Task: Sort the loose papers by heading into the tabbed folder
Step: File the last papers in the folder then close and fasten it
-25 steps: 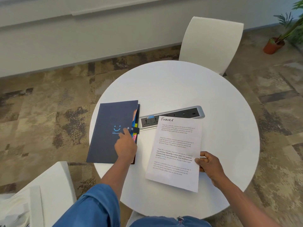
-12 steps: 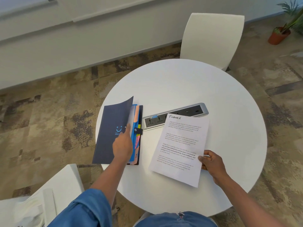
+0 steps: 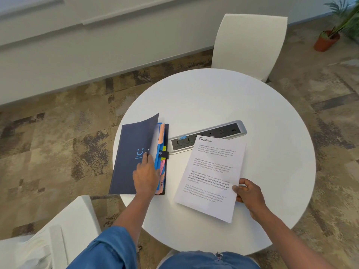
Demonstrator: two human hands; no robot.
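A dark blue folder (image 3: pixel 130 152) with a smiley logo lies at the left edge of the round white table (image 3: pixel 233 98). My left hand (image 3: pixel 146 176) grips the right edge of its front cover, which is raised and curled. Under the cover show blue dividers with orange, pink and yellow tabs (image 3: pixel 161 162). A black snap strap (image 3: pixel 163 153) sticks out at the right side. My right hand (image 3: pixel 247 193) holds a printed sheet headed "FINANCE" (image 3: pixel 211 175) by its lower right edge, over the table to the right of the folder.
A silver power strip with sockets (image 3: pixel 207 135) lies on the table behind the sheet, its front part covered by the paper's top. White chairs stand at the far side (image 3: pixel 250 45) and near left (image 3: pixel 58 230). A potted plant (image 3: pixel 328 38) sits far right on patterned carpet.
My left hand has lifted the folder's front cover from flat to raised and curled, exposing the coloured tabs. The sheet in my right hand stays about where it was.
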